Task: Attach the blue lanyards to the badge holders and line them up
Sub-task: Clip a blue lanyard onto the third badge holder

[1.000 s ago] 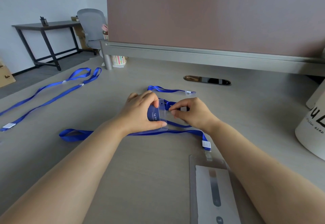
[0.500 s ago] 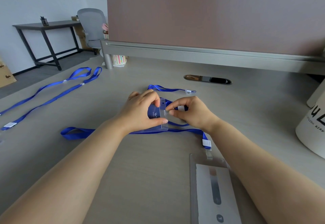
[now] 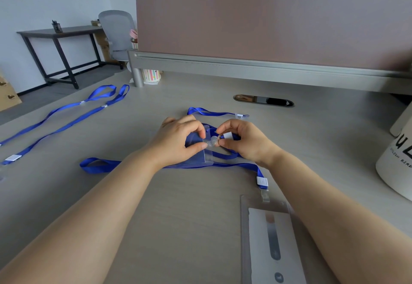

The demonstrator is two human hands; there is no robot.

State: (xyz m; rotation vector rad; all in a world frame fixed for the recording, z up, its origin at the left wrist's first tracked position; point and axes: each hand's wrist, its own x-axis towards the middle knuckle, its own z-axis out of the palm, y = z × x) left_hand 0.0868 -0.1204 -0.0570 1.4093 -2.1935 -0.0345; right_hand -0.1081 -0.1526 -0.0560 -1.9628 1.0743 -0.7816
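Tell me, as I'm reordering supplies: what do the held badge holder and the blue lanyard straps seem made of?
Badge holder: probably soft clear plastic, glossy; blue shows through it and its edge catches light. Lanyard strap: likely flat woven fabric, matte; it lies limp and folds into a loop. The fibre cannot be told.
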